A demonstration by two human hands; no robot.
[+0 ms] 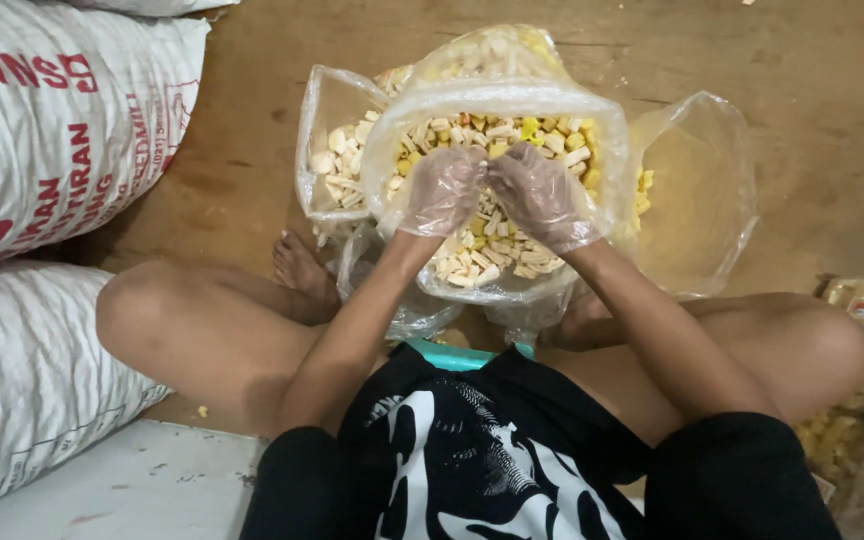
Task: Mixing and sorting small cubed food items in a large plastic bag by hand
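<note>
The clear plastic bag of pale and yellow snack pieces [497,180] stands open on the brown wooden floor [252,160], between our knees and directly in front of us. Our left hand [442,190] and right hand [537,195], both in thin transparent plastic gloves, meet over the bag's mouth with fingers curled inward and knuckles nearly touching; we cannot tell whether either has pieces in its grasp. A second clear bag of pale pieces [337,150] touches the main bag on its left, and a third, mostly slack clear bag [697,190] sits on its right. Judgement: we should keep the rolled rim spread wide and work low inside it, so pieces do not spill onto the floor. Two white woven sacks [52,120] lie well apart at left.
</note>
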